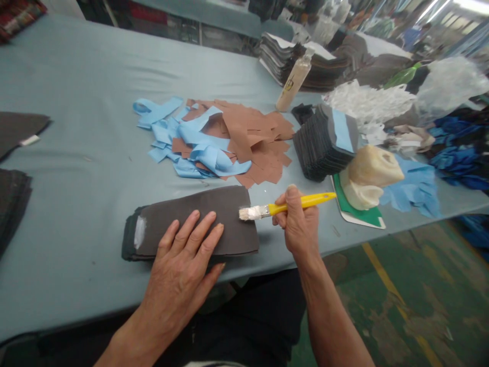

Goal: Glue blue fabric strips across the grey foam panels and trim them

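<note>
A stack of dark fabric pieces (pixel 233 229) lies near the table's front edge, with a white smear (pixel 140 232) at its left end. Across the top piece my left hand (pixel 187 260) rests flat, fingers spread. My right hand (pixel 300 221) grips the yellow handle of a paintbrush (pixel 315 199), thumb on top. The brush points left, and its white-coated bristles are over the right end of the stack; whether they touch it I cannot tell. Light blue strips (pixel 210 158) and brown fabric pieces (pixel 246 132) are heaped behind the stack.
Right of the heap stand a dark block of stacked pieces (pixel 319 145) and a cut cream container (pixel 362 196) on a green sheet (pixel 344 206). A bottle (pixel 295 81) stands behind. More dark fabric (pixel 13 204) lies at the left, white scraps (pixel 372 102) at the back right.
</note>
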The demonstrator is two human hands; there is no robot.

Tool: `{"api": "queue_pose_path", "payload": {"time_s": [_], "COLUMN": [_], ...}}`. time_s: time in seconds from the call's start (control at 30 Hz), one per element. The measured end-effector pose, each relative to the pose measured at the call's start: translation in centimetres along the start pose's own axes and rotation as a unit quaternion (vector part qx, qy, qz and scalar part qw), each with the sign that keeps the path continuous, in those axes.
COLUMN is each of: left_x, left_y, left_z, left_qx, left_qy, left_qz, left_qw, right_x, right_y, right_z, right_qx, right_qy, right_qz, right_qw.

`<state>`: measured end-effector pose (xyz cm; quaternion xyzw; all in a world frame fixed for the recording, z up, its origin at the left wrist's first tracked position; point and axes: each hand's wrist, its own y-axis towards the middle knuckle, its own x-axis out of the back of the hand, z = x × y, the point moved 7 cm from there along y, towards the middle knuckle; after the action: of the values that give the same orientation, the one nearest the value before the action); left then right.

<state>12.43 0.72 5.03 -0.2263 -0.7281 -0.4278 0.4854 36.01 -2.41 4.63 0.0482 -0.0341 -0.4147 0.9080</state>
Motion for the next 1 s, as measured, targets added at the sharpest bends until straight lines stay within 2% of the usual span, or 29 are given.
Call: {"api": "queue_pose_path", "payload": {"time_s": [0.07, 0.2, 0.37, 0.57, 0.73, 1.0], "left_x": [0.0, -0.1, -0.2, -0.4, -0.3, -0.4], "left_y": [0.0, -0.1, -0.1, -0.1, -0.2, -0.1], "left_z": [0.0, 0.2, 0.3, 0.3, 0.3, 0.2], "left_qx": [0.002, 0.02, 0.036, 0.04, 0.042, 0.047], "left_qy": [-0.004, -0.022, -0.054, -0.062, -0.062, -0.061], "left_qz": [-0.001, 0.003, 0.003, 0.001, 0.001, 0.004], "left_qw": [1.0, 1.0, 0.998, 0.997, 0.997, 0.997], "right_x": [0.2, 0.8, 0.9, 2.0, 2.3, 1.6], "right_y": [0.1, 0.4, 0.3, 0.2, 0.0, -0.4], "right_z": [-0.7, -0.3, 0.4, 0.8, 1.2, -0.9], "right_qx": [-0.019, 0.001, 0.016, 0.003, -0.006, -0.062], "right_qy": [-0.019, -0.056, -0.058, -0.053, -0.027, 0.035], "right_qz": [-0.015, -0.058, -0.055, -0.006, 0.059, 0.185], "right_qw": [1.0, 0.997, 0.997, 0.999, 0.998, 0.98]}}
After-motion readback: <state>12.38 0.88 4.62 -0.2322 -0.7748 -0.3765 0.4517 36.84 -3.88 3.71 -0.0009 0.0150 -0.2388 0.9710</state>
